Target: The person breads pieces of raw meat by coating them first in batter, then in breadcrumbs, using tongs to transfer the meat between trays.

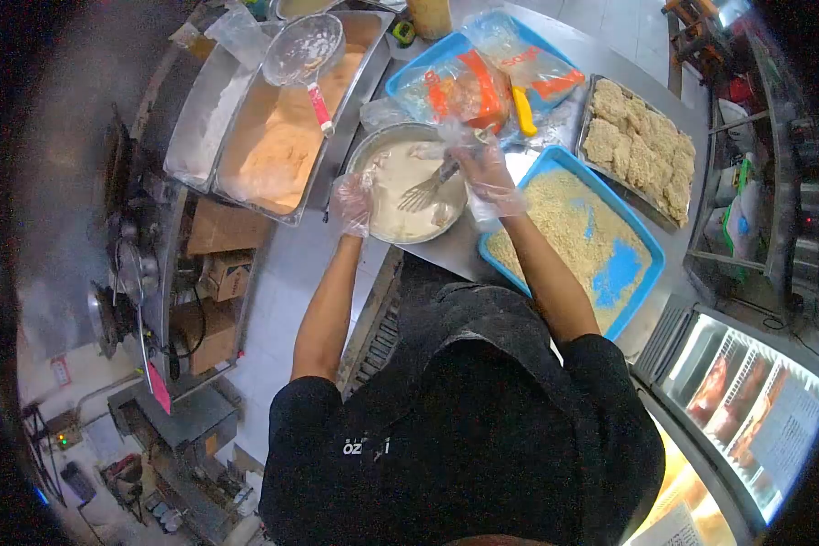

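Note:
A round metal bowl [359, 153] of pale, creamy batter [411, 177] sits at the edge of the steel table, with lumps along its sides. My left hand [353, 202], in a clear plastic glove, grips the bowl's left rim. Gloved as well, my right hand [487, 173] is closed round the handle of a wire whisk [422, 195] over the bowl's right side. The whisk's wires slant down to the left into the batter. Just right of that hand lies a blue tray [644, 298] of pale crumbs [555, 214].
Left of the bowl, a metal pan holds orange-tinted flour [278, 146], with a sieve [305, 50] resting across it. Behind the bowl, plastic bags [469, 91] and a yellow-handled tool [523, 111] lie on another blue tray. Breaded pieces [642, 136] fill a metal tray at back right. A lit display case [746, 391] stands at right.

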Tool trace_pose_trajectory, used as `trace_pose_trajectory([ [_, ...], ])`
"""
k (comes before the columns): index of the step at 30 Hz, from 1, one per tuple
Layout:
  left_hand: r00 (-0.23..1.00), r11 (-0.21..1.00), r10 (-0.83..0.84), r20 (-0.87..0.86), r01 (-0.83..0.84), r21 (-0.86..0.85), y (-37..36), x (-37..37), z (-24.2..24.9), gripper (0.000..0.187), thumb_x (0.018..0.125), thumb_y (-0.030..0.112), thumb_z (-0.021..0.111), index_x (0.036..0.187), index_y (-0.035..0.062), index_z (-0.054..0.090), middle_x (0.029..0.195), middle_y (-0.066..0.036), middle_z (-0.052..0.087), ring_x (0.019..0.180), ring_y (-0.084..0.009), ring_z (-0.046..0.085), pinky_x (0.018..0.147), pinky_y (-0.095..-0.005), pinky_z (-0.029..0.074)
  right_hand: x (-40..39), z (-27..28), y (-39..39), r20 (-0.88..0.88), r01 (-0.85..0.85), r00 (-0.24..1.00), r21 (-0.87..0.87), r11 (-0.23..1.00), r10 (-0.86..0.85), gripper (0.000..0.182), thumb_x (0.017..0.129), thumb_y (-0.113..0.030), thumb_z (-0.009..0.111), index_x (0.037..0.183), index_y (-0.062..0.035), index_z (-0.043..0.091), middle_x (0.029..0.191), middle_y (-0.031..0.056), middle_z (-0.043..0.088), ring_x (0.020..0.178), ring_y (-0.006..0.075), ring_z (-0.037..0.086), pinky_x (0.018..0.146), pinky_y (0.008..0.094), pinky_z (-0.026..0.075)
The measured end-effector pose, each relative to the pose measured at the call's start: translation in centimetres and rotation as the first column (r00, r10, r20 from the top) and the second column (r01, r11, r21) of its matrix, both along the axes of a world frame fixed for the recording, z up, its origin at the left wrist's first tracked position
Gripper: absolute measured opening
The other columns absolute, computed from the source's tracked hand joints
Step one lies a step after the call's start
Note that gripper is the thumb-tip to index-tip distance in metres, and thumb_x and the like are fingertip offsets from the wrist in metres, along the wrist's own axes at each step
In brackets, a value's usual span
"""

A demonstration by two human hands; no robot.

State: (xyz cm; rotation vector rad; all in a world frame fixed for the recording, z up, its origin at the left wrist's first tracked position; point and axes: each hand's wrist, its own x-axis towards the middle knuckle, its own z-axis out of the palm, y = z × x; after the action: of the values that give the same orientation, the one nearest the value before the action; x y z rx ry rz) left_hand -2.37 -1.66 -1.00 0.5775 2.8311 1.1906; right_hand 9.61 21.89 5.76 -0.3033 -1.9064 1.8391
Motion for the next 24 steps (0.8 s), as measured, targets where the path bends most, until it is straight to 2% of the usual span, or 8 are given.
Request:
trace_pose_trajectory([
  [5, 0.999, 0.96, 0.033, -0.016, -0.027, 0.278, -0.5, -0.7, -3.8, 0.019, 0.079, 0.012, 0.058, 0.095, 0.0016, 0.058, 0.086, -0.008, 0.06, 0.079, -0.0165, 0.057, 0.071, -0.0299, 0.045, 1.7, -5.9, 0.7, 0.116, 0.062, 0.993, -0.236, 0.97, -0.035, 0.021, 0.08, -0.014, 0.063, 0.093, 0.0013, 0.06, 0.084, 0.0072, 0.063, 0.075, 0.0129, 0.059, 0.065, 0.0275, 0.049],
  [6, 1.0, 0.936, -0.016, 0.004, 0.014, 0.352, -0.3, -1.1, -3.3, 0.018, 0.079, 0.01, 0.058, 0.095, 0.0016, 0.058, 0.086, -0.008, 0.06, 0.079, -0.0167, 0.057, 0.071, -0.0298, 0.045, 1.9, -5.8, 0.5, -0.112, 0.025, 0.991, -0.394, 0.919, -0.074, 0.021, 0.079, -0.017, 0.065, 0.088, 0.0017, 0.06, 0.079, 0.0064, 0.064, 0.072, 0.0121, 0.059, 0.063, 0.0271, 0.049],
  [7, 0.997, 0.906, -0.071, 0.022, 0.055, 0.42, -0.2, -1.4, -2.8, 0.018, 0.078, 0.008, 0.059, 0.094, 0.0016, 0.058, 0.086, -0.008, 0.059, 0.079, -0.017, 0.057, 0.071, -0.0297, 0.045, 1.9, -6.1, 0.8, -0.093, 0.035, 0.993, -0.395, 0.918, -0.078, 0.024, 0.08, -0.021, 0.064, 0.091, -0.0001, 0.06, 0.078, 0.0055, 0.063, 0.07, 0.0115, 0.059, 0.06, 0.0256, 0.049],
  [10, 0.96, 0.98, -0.181, 0.214, 0.157, 0.126, -1.0, -0.6, 0.2, 0.027, 0.077, 0.023, 0.059, 0.097, 0.0036, 0.06, 0.089, -0.009, 0.06, 0.083, -0.0204, 0.058, 0.074, -0.0312, 0.047, 2.3, -7.8, 1.4, -0.025, 0.086, 0.994, -0.396, 0.914, -0.105, 0.03, 0.082, -0.03, 0.062, 0.097, -0.004, 0.059, 0.077, 0.0038, 0.062, 0.067, 0.0102, 0.059, 0.054, 0.0228, 0.05],
  [13, 0.855, 0.916, -0.284, 0.433, 0.376, -0.141, -0.5, -1.2, 3.7, 0.037, 0.073, 0.036, 0.063, 0.096, 0.0077, 0.064, 0.094, -0.011, 0.063, 0.088, -0.0227, 0.06, 0.077, -0.032, 0.048, 2.6, -8.2, 1.9, 0.041, 0.161, 0.987, -0.326, 0.932, -0.156, 0.028, 0.082, -0.03, 0.062, 0.095, -0.0046, 0.06, 0.077, 0.0039, 0.063, 0.065, 0.0102, 0.058, 0.054, 0.0231, 0.05],
  [17, 0.818, 0.551, -0.3, 0.491, 0.568, -0.611, 2.3, 4.1, 14.0, 0.043, 0.063, 0.044, 0.068, 0.094, 0.013, 0.067, 0.099, -0.012, 0.063, 0.093, -0.0244, 0.06, 0.08, -0.033, 0.047, 2.9, -7.0, 1.2, 0.12, 0.248, 0.967, -0.234, 0.94, -0.225, 0.026, 0.082, -0.029, 0.061, 0.085, -0.0036, 0.061, 0.073, 0.0036, 0.062, 0.058, 0.01, 0.056, 0.05, 0.024, 0.048],
  [18, 0.793, 0.454, -0.481, 0.374, 0.59, -0.667, 0.4, 2.4, 9.4, 0.045, 0.064, 0.045, 0.066, 0.092, 0.0109, 0.067, 0.095, -0.013, 0.063, 0.088, -0.0283, 0.061, 0.078, -0.0366, 0.048, 2.7, -7.2, 1.3, 0.142, 0.256, 0.963, -0.204, 0.945, -0.23, 0.026, 0.082, -0.029, 0.061, 0.084, -0.0032, 0.061, 0.072, 0.0035, 0.062, 0.057, 0.01, 0.055, 0.049, 0.0241, 0.048],
  [24, 0.871, 0.384, -0.327, 0.366, 0.476, -0.791, 3.1, 4.0, 9.9, 0.043, 0.065, 0.046, 0.064, 0.085, 0.0079, 0.066, 0.09, -0.017, 0.062, 0.084, -0.0315, 0.06, 0.074, -0.0408, 0.047, 3.2, -3.5, 0.7, 0.285, 0.327, 0.922, -0.214, 0.921, -0.261, 0.025, 0.081, -0.025, 0.055, 0.084, -0.0007, 0.061, 0.07, 0.0063, 0.062, 0.062, 0.0138, 0.055, 0.058, 0.0331, 0.044],
])
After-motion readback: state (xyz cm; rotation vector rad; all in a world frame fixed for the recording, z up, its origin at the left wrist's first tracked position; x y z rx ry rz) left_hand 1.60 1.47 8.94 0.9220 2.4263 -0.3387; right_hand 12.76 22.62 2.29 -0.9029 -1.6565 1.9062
